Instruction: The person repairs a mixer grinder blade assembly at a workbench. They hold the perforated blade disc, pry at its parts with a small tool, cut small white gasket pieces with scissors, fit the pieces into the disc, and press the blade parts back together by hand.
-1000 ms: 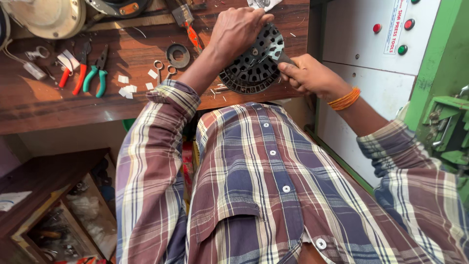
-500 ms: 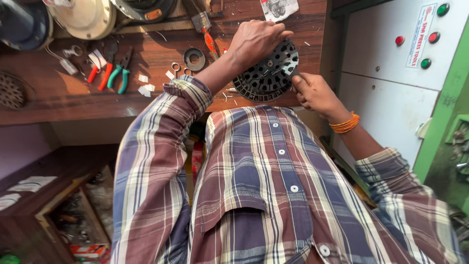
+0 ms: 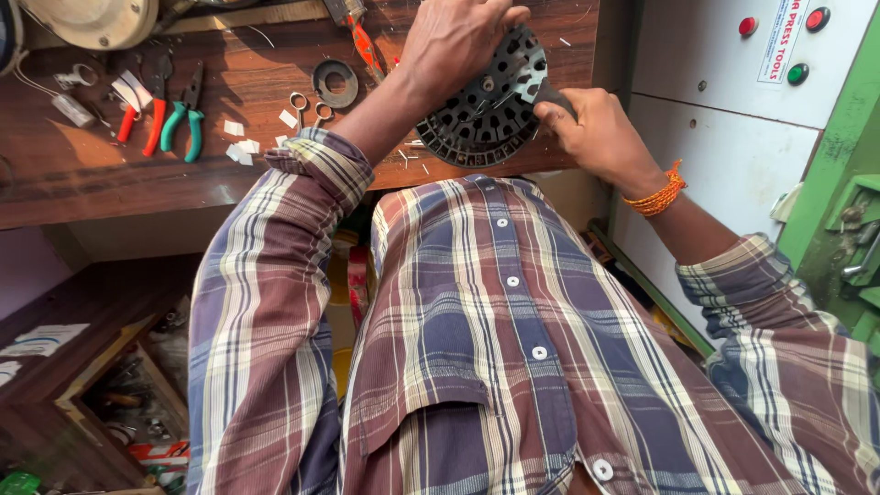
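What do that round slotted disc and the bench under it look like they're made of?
The slotted disc looks like dark metal: thin stamped slots, dull grey sheen, though a coating can't be ruled out. The bench looks like wood, reddish-brown with visible grain and a worn, scratched surface.

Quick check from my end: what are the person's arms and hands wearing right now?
Both arms wear a plaid shirt in maroon, navy and cream, sleeves rolled up to the elbows. The left hand is bare, with no glove. The right hand is bare too, with an orange thread band at the wrist.
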`<state>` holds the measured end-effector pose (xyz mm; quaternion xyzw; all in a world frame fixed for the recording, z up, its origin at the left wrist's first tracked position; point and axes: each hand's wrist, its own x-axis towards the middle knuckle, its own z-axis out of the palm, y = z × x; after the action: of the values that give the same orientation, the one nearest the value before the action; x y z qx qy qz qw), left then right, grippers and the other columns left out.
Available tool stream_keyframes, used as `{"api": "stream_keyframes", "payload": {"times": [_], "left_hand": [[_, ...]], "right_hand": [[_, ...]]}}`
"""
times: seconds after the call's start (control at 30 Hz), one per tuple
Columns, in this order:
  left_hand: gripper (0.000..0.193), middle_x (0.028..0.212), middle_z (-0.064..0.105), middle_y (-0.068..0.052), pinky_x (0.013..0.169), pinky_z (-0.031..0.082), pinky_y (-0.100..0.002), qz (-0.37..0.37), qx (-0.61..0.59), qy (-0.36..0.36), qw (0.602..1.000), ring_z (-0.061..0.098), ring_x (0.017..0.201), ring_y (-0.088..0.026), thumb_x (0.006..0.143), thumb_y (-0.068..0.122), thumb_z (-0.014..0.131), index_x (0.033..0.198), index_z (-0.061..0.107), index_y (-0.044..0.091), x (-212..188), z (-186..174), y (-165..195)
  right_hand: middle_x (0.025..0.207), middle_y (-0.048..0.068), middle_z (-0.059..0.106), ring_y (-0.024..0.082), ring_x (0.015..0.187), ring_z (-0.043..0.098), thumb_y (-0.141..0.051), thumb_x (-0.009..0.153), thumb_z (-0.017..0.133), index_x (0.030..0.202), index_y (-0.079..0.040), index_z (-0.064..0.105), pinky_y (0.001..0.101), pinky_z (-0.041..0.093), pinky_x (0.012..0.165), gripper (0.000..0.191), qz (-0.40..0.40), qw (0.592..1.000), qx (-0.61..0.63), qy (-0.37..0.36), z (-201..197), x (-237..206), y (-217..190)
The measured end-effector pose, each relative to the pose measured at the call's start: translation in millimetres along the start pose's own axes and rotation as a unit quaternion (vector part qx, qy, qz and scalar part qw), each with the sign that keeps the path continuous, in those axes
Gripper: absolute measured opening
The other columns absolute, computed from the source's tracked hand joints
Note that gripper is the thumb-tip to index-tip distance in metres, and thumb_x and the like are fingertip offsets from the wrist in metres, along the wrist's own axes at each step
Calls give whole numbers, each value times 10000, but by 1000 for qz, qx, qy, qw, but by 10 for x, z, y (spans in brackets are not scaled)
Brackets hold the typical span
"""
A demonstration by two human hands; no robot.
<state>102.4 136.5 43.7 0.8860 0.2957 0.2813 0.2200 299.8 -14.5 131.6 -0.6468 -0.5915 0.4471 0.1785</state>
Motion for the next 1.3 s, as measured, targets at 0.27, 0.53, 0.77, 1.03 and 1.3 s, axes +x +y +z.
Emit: {"api": "stream_keyframes", "payload": {"times": [0.27, 0.53, 0.77, 1.03, 1.3], "left_hand": [[377, 710, 667, -147, 524, 477, -497, 3, -13, -91, 996, 662, 643, -371, 1102, 377, 593, 866, 609, 83, 54, 66, 23], [336, 810, 713, -126, 598, 501, -507, -66, -23, 45, 997, 711, 781, -364, 1113, 401, 455, 1065, 579, 93, -37, 26, 61], [436, 715, 695, -179, 575, 491, -553, -284, -26, -26, 958, 669, 688, -432, 1085, 444, 418, 949, 678, 121, -71, 19, 120], [431, 626, 647, -141, 487, 479, -508, -155, 19, 47, 987, 641, 563, -380, 1080, 406, 515, 814, 591, 75, -38, 195, 138], [421, 557, 614, -131, 440, 470, -458, -120, 27, 76, 989, 641, 510, -325, 1072, 372, 547, 779, 558, 70, 25, 258, 133]], "right_hand": [[728, 162, 655, 392, 673, 657, -320, 1094, 643, 994, -50, 623, 501, 489, 560, 289, -94, 943, -318, 33, -223, 22, 257], [643, -70, 404, 32, 542, 365, -400, 1111, 432, 965, -64, 615, 229, 327, 470, 409, 215, 942, 236, -104, 38, 64, 267], [610, -89, 351, 18, 480, 268, -433, 1093, 441, 918, -50, 562, 207, 209, 403, 439, 277, 892, 323, -154, -46, 117, -8], [543, -93, 328, 15, 410, 221, -400, 1070, 482, 880, -33, 597, 219, 164, 349, 430, 292, 882, 302, -213, -294, 298, -31], [546, -81, 358, 26, 419, 254, -370, 1068, 519, 857, -36, 577, 226, 176, 359, 400, 273, 908, 263, -180, -313, 272, -145]]}}
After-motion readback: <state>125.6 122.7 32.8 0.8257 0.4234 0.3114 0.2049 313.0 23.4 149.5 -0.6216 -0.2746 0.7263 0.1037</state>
